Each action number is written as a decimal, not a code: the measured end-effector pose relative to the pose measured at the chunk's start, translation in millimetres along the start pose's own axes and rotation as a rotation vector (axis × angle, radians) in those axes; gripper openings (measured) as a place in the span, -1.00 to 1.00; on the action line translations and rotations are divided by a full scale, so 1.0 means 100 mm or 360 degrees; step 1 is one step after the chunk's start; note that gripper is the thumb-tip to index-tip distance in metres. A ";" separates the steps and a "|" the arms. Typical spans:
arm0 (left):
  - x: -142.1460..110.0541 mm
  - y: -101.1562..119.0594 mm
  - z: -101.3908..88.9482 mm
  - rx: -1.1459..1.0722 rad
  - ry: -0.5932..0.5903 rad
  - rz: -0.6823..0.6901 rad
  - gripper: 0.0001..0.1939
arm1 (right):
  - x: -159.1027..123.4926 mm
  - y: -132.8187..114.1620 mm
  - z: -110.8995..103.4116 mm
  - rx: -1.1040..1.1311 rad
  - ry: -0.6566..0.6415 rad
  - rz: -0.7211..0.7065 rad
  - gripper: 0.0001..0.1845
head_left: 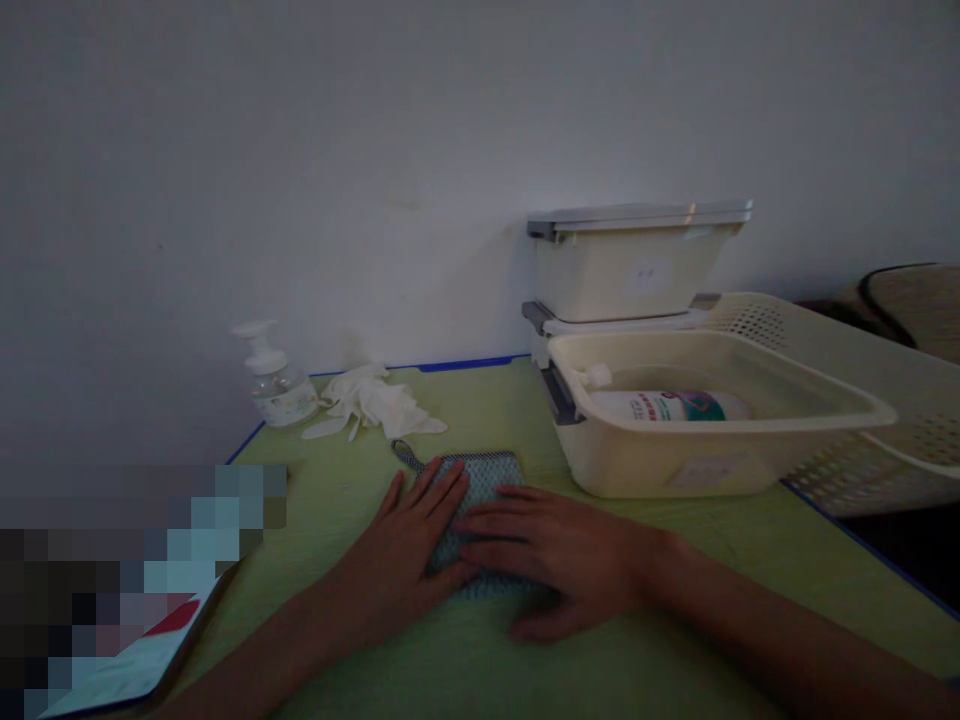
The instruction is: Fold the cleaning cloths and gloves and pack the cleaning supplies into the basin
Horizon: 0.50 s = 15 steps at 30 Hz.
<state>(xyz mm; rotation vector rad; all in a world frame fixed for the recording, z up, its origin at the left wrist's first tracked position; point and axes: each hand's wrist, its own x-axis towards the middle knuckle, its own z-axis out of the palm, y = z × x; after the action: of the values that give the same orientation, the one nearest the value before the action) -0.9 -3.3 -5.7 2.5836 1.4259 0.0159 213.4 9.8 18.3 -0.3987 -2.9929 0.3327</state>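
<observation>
A grey-blue woven cleaning cloth [484,478] with a dark edge and a hanging loop lies flat on the green table [360,660]. My left hand [411,550] rests on its left side, fingers stretched out and pointing away from me. From the right, my right hand [559,555] reaches over the cloth's right part, its fingers extended and slightly apart. Between the two hands the fingertips come close together. Neither hand grips anything, and both cover much of the cloth.
A cream bin [660,460] holding a white bottle [652,405] stands to the right, before a lidded box [622,270] and a perforated basket [885,370]. White gloves [371,400] and a pump bottle [277,385] sit at the back left. A pixelated patch covers the lower left.
</observation>
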 end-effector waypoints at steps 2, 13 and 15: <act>0.00 0.00 0.00 0.0017 -0.0010 -0.0010 -0.30 | 0.01 0.00 -0.02 -0.0066 0.0017 -0.0063 -0.49; 0.00 -0.03 0.04 0.0040 0.0027 0.0020 -0.28 | 0.00 -0.01 -0.06 -0.0252 -0.0003 -0.0090 -0.60; 0.00 -0.04 0.05 0.0039 0.0048 0.0028 -0.29 | 0.00 0.00 -0.05 -0.0313 0.0022 -0.0072 -0.67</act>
<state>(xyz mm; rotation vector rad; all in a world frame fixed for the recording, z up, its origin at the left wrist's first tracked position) -3.7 -2.4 -11.3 2.6262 1.4225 0.0401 213.7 10.4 23.0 -0.3473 -3.0251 0.0306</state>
